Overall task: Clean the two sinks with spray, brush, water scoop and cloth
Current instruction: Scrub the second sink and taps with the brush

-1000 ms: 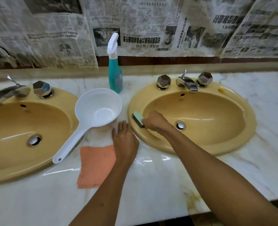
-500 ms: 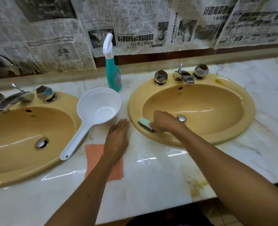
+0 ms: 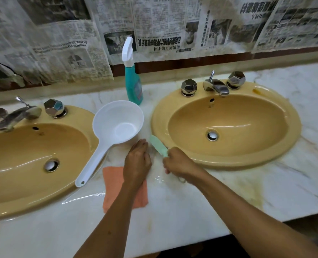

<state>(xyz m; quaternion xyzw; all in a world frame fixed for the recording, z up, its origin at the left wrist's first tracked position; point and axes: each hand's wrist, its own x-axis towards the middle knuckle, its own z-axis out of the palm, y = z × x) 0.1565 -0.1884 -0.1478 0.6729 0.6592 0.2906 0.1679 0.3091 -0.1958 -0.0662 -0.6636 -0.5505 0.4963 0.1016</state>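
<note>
Nearest, on the marble counter (image 3: 201, 198), an orange cloth (image 3: 113, 181) lies flat between the two sinks, the left forearm crossing it; just beyond, the left hand (image 3: 136, 161) rests palm-down on the counter with fingers straight and together, while the right hand (image 3: 178, 162) curls round the handle of a mint-green brush (image 3: 158, 145) whose head lies at the near-left rim of the right sink (image 3: 292, 127). Farther back, a white water scoop (image 3: 117, 125) sits between the basins, its handle lying over the rim of the left sink (image 3: 24, 203), and a teal spray bottle (image 3: 133, 81) stands upright by the newspaper-covered wall (image 3: 173, 25).
</note>
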